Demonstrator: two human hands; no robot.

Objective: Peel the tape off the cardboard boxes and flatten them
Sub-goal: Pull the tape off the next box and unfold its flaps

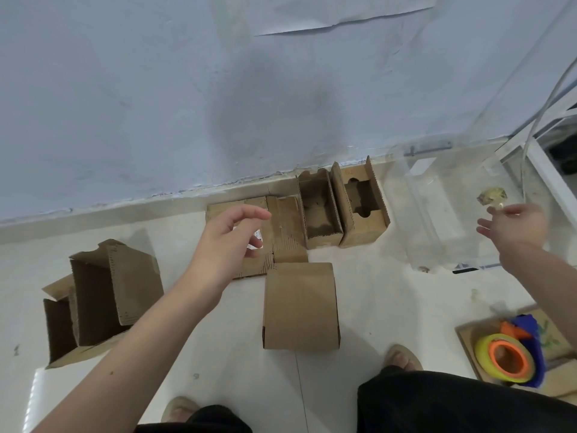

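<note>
You have soft, even daylight, with faint shadows beside the boxes (299,304). The right hand (515,226) is blurred, and your wide lens bends the wall (156,104) edges.

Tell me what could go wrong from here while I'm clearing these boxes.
The bit of tape at your right hand fingertips may cling to them instead of dropping into the clear bin. The closed box stands right in front of your foot, so stepping forward could crush or trip on it. The left hand hovers over the flattened cardboard, close enough to knock the open boxes by the wall.
</note>
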